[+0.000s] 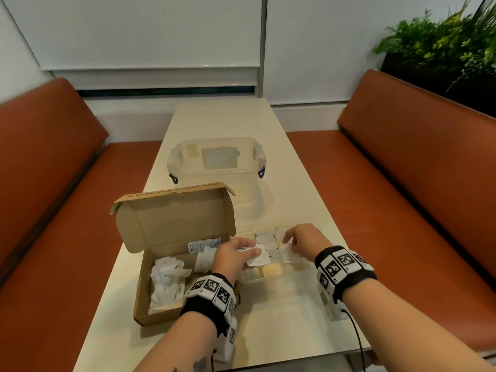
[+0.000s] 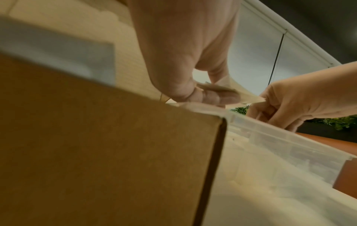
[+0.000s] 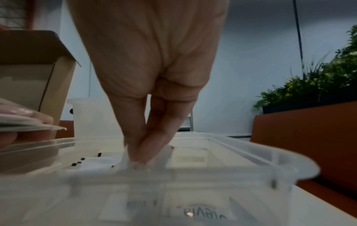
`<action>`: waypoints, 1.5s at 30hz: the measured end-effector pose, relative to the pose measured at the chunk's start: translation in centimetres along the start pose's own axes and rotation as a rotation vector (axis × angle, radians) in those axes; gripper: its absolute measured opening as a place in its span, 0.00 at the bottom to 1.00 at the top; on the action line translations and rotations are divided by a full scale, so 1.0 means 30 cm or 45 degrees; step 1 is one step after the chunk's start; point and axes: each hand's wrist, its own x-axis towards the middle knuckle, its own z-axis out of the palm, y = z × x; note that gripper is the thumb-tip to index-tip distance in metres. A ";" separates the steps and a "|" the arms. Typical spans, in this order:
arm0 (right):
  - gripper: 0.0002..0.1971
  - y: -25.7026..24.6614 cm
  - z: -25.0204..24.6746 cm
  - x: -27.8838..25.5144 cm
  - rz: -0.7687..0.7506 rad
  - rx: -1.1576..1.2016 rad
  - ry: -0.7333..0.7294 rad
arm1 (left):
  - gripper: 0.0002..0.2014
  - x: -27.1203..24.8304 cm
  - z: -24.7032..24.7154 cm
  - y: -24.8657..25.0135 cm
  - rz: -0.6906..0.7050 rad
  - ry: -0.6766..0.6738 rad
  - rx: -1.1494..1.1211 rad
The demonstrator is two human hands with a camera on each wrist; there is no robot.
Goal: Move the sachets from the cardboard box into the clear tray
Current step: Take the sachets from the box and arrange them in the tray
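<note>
Here the left hand [image 1: 233, 255] pinches a few sachets [image 1: 256, 256] while the right hand [image 1: 304, 241] pinches one sachet [image 3: 135, 164] inside the clear tray [image 3: 241, 146].

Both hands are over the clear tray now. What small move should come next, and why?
Probably the right hand should let go of its sachet: its fingertips already press it inside the clear tray. Then the left hand can pass over its sachets.

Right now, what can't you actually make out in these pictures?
- Sachet count in the cardboard box: head view, left hand covers part.
- Print on the held sachets: too small, blurred.
- Clear tray compartments: right wrist view, smeared by blur.
- What the right hand pinches: fingers hide it.
</note>
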 end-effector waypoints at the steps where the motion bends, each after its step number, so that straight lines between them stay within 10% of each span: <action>1: 0.14 -0.001 0.005 0.002 -0.011 -0.011 0.012 | 0.08 -0.001 -0.001 0.000 0.000 0.000 0.012; 17: 0.12 -0.035 0.071 0.038 -0.179 -0.295 -0.163 | 0.08 -0.011 -0.011 0.008 0.026 -0.032 0.076; 45: 0.19 0.014 0.124 0.007 -0.197 -0.337 0.059 | 0.09 -0.004 -0.014 -0.006 0.094 -0.044 0.148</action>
